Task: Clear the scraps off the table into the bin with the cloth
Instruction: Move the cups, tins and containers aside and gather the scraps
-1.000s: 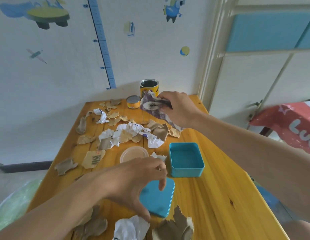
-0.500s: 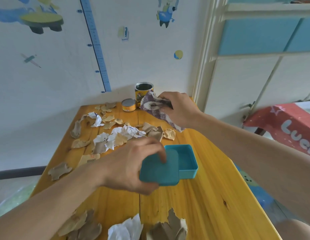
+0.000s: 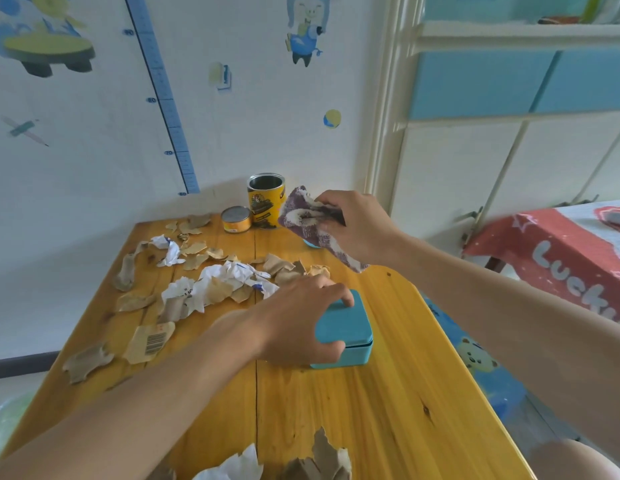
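Your left hand point(image 3: 301, 323) grips teal box point(image 3: 346, 332) | your right hand point(image 3: 357, 225) clutches cloth point(image 3: 305, 220) | red fabric point(image 3: 561, 258) reads "Luck…", rest cut off

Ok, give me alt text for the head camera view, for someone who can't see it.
A person's left hand presses the lid onto a teal box on a wooden table, while the right hand holds a purple-and-white cloth above it. Torn paper scraps litter the table's left and far side, with two yellow cans by the wall.
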Demonstrator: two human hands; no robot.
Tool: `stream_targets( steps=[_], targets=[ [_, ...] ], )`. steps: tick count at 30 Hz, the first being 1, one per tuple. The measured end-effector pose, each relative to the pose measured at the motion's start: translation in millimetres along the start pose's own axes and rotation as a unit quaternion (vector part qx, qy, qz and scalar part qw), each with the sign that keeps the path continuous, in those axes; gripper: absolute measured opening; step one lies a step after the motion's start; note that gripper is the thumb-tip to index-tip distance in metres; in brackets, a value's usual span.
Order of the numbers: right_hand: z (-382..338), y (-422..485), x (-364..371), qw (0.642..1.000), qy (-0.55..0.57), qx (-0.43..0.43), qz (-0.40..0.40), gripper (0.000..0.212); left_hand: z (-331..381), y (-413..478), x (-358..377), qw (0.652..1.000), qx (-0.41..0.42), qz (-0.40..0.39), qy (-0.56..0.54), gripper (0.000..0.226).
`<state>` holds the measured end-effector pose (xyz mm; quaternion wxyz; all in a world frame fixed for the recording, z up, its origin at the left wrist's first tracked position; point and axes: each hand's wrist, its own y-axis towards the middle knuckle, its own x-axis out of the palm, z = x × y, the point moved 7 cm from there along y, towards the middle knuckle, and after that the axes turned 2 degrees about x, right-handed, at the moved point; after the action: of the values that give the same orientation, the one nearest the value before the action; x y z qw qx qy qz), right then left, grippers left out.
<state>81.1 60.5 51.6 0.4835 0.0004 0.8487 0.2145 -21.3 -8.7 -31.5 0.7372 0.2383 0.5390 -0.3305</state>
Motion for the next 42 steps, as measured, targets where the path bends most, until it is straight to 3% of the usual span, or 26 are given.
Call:
stream_targets(
  steps=[14,22,28,42],
  targets=[
    [-3,-8,12,1.0,0.018,-0.001,-0.003,0.027,-1,-2,10,1.0,0.01,0.001,-0.016,0.066],
    [3,-6,4,1.0,0.007,0.013,0.008,0.023,-5,-2,12,0.999,0.012,0.008,-0.049,0.062],
    [19,-7,-9,0.999,0.007,0.035,0.026,0.025,-25,-6,-24,0.995,0.001,0.079,-0.066,0.061],
    [48,-15,4,0.996,0.019,0.082,0.032,0.018,-135,44,-87,0.984,-0.124,0.129,-0.016,0.061]
  ],
)
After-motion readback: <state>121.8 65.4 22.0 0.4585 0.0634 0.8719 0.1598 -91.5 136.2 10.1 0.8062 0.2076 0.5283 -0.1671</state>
